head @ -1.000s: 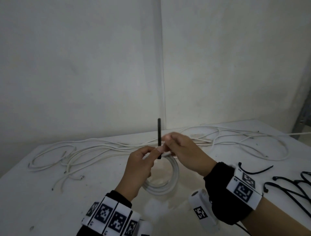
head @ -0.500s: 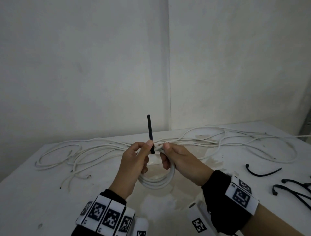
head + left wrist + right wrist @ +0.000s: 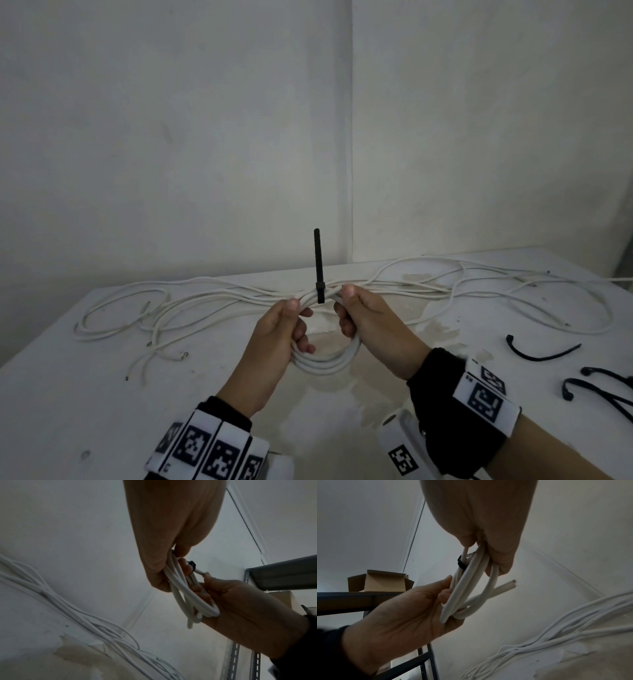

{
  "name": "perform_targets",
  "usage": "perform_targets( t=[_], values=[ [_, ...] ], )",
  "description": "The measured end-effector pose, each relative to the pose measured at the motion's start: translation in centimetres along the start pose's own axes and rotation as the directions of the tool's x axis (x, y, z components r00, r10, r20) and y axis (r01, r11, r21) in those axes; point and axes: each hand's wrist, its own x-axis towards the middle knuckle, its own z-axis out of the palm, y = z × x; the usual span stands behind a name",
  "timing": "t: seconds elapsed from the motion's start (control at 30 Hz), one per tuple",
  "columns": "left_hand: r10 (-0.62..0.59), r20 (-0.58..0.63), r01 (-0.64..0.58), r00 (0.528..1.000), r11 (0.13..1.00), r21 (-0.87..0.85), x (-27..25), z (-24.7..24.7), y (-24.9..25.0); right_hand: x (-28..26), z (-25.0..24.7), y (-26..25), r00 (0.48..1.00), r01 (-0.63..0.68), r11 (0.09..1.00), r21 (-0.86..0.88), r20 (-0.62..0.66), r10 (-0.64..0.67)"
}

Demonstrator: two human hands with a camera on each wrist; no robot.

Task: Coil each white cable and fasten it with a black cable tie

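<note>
Hands grip the coiled white cable [image 3: 325, 363] above the counter [image 3: 85, 394]: left hand [image 3: 274, 335] and right hand [image 3: 373, 325] flank the black cable tie [image 3: 318, 263], whose tail stands upright between them, equally near both.

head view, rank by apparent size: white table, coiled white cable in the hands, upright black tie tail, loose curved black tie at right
1. White table
2. Coiled white cable
3. Upright black tie tail and loose curved black tie: look alike in length, and they lie at different depths, so unranked.
</note>
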Motion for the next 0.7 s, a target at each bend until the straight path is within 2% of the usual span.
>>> perform_targets(
  t=[0.1, 0.2, 0.5, 0.7],
  values=[
    [0.025, -0.071, -0.026, 0.997, 1.000, -0.016, 0.4, -0.6, -0.2, -0.1, 0.5, 0.5, 0.998, -0.027, 1.000, 0.008, 0.051, 0.027],
    [0.025, -0.097, -0.027, 0.995, 0.999, -0.024, 0.3, -1.4, -0.3, 0.1, 1.0, 1.4, 0.994, 0.000, 1.000, -0.020, 0.108, 0.002],
    [0.074, -0.137, -0.058, 0.988, 0.992, 0.111, 0.3, -3.1, -1.0, 1.1, 4.1, 2.8, 0.999, 0.047, 0.996, -0.079, -0.004, -0.048],
    [0.074, -0.133, -0.055, 0.988, 0.988, 0.145, 0.1, -4.6, -1.4, 1.3, 4.7, 3.0, 0.996, 0.031, 0.997, -0.070, 0.087, -0.025]
  ],
)
